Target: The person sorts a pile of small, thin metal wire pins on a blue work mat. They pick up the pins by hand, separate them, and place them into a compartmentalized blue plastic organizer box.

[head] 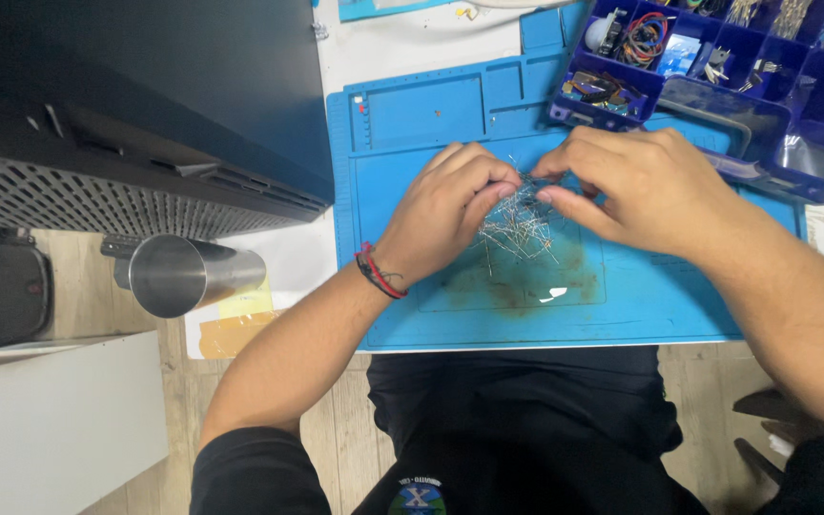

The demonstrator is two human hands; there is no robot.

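Hands pinching at a tangle of thin wire-leaded components [519, 221] mid blue work mat [431, 305].
Left hand [445, 212] grip closed on leads at the pile's left edge; right hand [641, 186] grip pinched on leads at its top right. Purple parts organizer [717, 114] overlaps the mat's far right corner; steel cup [183, 275] left of mat, off the bench.

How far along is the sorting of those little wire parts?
Nothing looks finished: no separate sorted pile shows on the blue mat. In hand: the left hand and right hand both pinch into the tangled wire parts. Left: most of the heap lies loose on the mat, beside the parts box.
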